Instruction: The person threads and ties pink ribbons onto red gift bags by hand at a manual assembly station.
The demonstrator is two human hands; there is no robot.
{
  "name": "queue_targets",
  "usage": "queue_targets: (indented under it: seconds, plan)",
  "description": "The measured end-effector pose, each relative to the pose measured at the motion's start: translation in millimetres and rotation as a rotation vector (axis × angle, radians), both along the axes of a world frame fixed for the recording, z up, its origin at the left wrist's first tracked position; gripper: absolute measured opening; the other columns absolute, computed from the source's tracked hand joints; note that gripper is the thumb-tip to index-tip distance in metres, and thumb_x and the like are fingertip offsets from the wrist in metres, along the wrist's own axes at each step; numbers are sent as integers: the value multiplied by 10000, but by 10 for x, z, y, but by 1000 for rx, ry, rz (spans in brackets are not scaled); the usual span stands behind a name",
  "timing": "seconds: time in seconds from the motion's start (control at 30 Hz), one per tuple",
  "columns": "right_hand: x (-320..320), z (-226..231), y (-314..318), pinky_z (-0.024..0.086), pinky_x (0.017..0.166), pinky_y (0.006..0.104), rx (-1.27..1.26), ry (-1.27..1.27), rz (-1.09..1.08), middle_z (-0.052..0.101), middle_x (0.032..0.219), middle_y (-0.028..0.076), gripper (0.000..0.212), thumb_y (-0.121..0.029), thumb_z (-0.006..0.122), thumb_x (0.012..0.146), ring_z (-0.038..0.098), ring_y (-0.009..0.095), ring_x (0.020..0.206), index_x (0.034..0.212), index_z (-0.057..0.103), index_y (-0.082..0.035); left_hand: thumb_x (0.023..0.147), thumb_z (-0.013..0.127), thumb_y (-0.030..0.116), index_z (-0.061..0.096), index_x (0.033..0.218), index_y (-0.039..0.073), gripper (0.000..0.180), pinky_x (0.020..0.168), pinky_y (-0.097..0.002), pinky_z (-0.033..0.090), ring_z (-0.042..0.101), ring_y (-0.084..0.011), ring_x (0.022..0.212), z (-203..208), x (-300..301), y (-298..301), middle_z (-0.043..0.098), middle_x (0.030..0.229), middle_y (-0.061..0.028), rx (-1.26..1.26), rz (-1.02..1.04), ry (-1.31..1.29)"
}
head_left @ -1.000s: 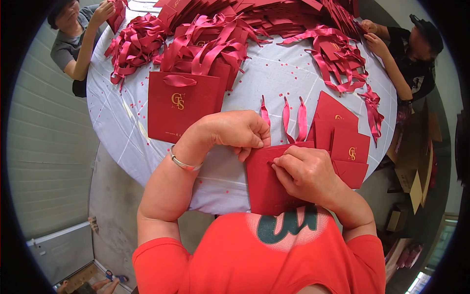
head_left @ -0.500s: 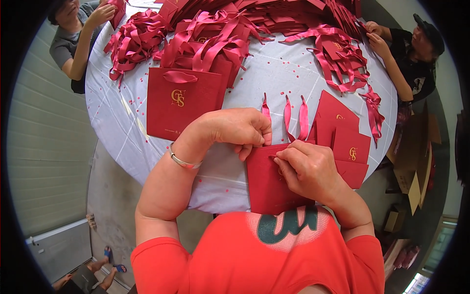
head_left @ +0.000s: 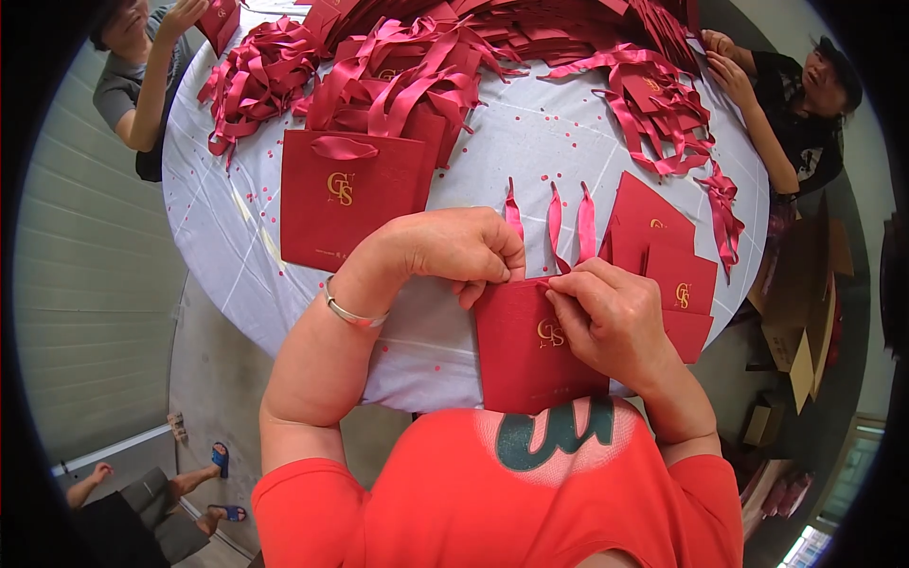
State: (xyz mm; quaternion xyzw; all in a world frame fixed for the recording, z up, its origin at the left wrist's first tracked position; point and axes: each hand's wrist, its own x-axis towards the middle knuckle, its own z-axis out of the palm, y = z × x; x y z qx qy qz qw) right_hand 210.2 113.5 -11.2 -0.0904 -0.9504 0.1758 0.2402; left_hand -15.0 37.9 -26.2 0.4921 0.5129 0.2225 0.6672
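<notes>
A dark red paper gift bag [head_left: 519, 346] with a gold emblem lies near me at the table's front edge. At its top left corner my left hand [head_left: 471, 248] is closed, thumb and fingers pinching by the bag's mouth; some fingertips are hidden. My right hand [head_left: 614, 308] pinches a short bit of pink ribbon [head_left: 543, 282] at the bag's top edge, though most of it is covered. Just beyond the bag, loose ribbon lengths [head_left: 586, 222] with dark pointed tips lie on the white cloth. Flat red bags [head_left: 679, 289] are stacked to the right.
Finished-looking bags with ribbon handles [head_left: 355, 194] stand left on the cloth-covered round table [head_left: 530, 142]. Ribbon heaps [head_left: 256, 85] and a pile of bags [head_left: 540, 28] lie farther back. Two people [head_left: 142, 76] sit across the table, and a cardboard box [head_left: 800, 303] is at right.
My right hand has risen slightly from the bag's front to its top edge, uncovering more of the emblem. My left hand stays nearly still. Someone's legs at lower left have moved further into view.
</notes>
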Motion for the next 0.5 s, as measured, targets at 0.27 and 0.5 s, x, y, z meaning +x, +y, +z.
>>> queue_targets:
  seconds: [0.27, 0.5]
  plan:
    - [-36, -25, -78, 493, 481, 324, -17, 26, 111, 624, 701, 85, 141, -15, 773, 752, 628, 236, 561, 820, 651, -31, 867, 636, 90, 660, 906, -4, 105, 479, -255, 443, 615, -114, 512, -9, 18, -3, 625, 673, -33, 4, 20, -10]
    - [-30, -81, -101, 481, 465, 338, 89, -47, 112, 569, 679, 79, 147, -33, 744, 787, 607, 235, 546, 786, 598, -42, 866, 630, 71, 667, 873, -13, 92, 469, -262, 439, 610, -117, 492, 28, 96, -11, 618, 643, -35, 21, 61, 46]
